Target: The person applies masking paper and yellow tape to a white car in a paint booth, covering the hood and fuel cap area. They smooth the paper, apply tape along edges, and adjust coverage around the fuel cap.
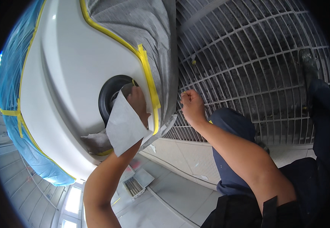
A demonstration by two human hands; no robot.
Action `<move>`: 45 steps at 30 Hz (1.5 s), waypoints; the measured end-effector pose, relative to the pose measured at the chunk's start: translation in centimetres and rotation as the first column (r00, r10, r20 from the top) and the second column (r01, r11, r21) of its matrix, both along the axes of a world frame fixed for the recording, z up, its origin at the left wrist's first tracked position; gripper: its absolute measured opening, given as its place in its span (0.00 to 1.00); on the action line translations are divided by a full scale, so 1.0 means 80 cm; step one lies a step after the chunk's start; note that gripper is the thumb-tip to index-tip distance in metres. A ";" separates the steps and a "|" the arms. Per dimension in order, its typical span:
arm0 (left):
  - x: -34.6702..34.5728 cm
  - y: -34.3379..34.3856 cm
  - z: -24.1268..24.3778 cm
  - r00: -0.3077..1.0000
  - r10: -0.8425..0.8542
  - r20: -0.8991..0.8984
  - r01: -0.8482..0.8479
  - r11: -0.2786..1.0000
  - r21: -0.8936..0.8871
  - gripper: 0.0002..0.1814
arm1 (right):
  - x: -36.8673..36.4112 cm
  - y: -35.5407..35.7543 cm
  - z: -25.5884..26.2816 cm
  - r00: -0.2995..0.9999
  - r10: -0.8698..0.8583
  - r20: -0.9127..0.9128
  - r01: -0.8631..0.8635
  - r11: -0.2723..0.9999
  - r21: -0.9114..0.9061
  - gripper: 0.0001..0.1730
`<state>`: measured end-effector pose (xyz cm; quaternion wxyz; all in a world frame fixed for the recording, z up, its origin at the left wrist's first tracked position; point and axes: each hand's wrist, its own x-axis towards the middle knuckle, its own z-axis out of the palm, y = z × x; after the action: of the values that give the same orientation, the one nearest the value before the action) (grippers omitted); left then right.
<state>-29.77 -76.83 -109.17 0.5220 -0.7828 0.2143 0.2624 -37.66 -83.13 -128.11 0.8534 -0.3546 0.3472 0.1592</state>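
My left hand (137, 99) reaches into the black round recess (104, 99) of a white car bumper (76, 62). A light grey masking sheet (126, 122) hangs from the recess across my left wrist, and the fingertips are partly hidden against its darker upper part. A thin strip of yellow tape (133, 82) shows just above the fingers. Away from the bumper, over the floor grating, my right hand (193, 107) is closed, with a small bit of yellow tape (184, 92) between thumb and forefinger. Yellow masking tape (150, 77) runs along the bumper's edge beside the recess.
Grey masking cloth (136, 22) and blue plastic film (14, 74) cover the car's neighbouring parts. Metal floor grating (239, 65) extends to the right. Another piece of grey masking (98, 141) sits below the recess. An open case (133, 186) stands on the floor behind my left arm.
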 end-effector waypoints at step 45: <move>-0.082 -0.042 0.054 0.632 0.664 0.399 0.256 0.306 -0.917 0.25 | 0.273 -0.155 0.338 -0.413 -0.101 0.905 0.293 0.926 0.238 0.13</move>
<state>-36.33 -80.15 -104.82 -0.0328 -0.9831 -0.0246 -0.1782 -15.83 -95.57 -101.07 0.7530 -0.3079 -0.4386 -0.3818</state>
